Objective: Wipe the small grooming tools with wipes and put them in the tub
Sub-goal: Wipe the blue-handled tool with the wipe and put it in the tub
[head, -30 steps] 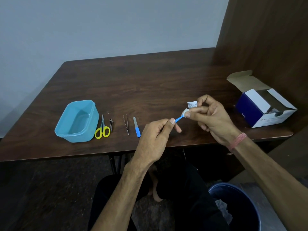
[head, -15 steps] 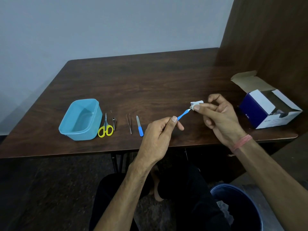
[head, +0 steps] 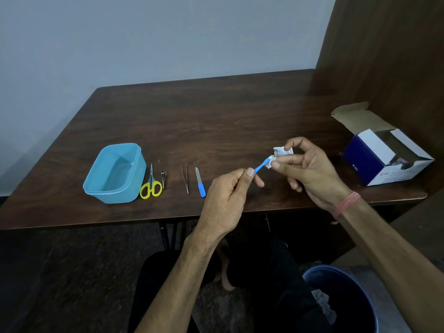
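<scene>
Head view: left hand (head: 224, 200) pinches a small blue tool (head: 261, 166) at centre frame; right hand (head: 310, 170) pinches a white wipe (head: 276, 156) around its tip. Tub (head: 115, 174) (turquoise, open) sits centre-left on the table (head: 216, 116), with scissors (head: 151, 186), tweezers (head: 185, 179) and nail file (head: 200, 182) lined up beside it.

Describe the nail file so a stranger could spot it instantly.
Start at the turquoise tub on the table's left. A row of tools runs rightward from it. The nail file lies last, beside the bare metal tweezers; only it has a blue handle.
</scene>
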